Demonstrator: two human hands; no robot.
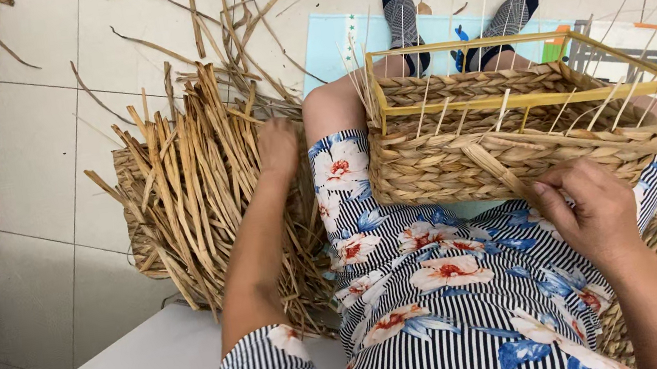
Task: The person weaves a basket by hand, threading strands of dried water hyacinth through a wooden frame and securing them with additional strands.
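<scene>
A half-woven rectangular basket (pixel 501 130) rests on the person's lap, against the knees, its yellow wire frame (pixel 535 100) standing above the finished rows of braided straw and thin pale spokes poking up through the rim. It looks light for its size and fairly stiff where the weave is done, since the frame carries the shape; the loose ends would likely bend and fray, so the firm places to hold seem to be the woven near wall or the frame's corners, not the spokes. The right hand (pixel 592 203) sits at the basket's near wall toward its right corner, fingers curled and pressed together, pinching a flat dried strand (pixel 498 169) that runs slantwise across the weave; the wrist is bent inward, the forearm coming up from the lower right. The left hand (pixel 278 144) reaches out straight-armed to the bundle of dried straw stalks (pixel 192 186) lying on a woven mat (pixel 139 237) on the tiled floor (pixel 37 123), beside the left knee. Its fingers are buried among the stalks, so whether they grip any cannot be told. The stalks look dry, light and brittle, likely to split if bent sharply.
</scene>
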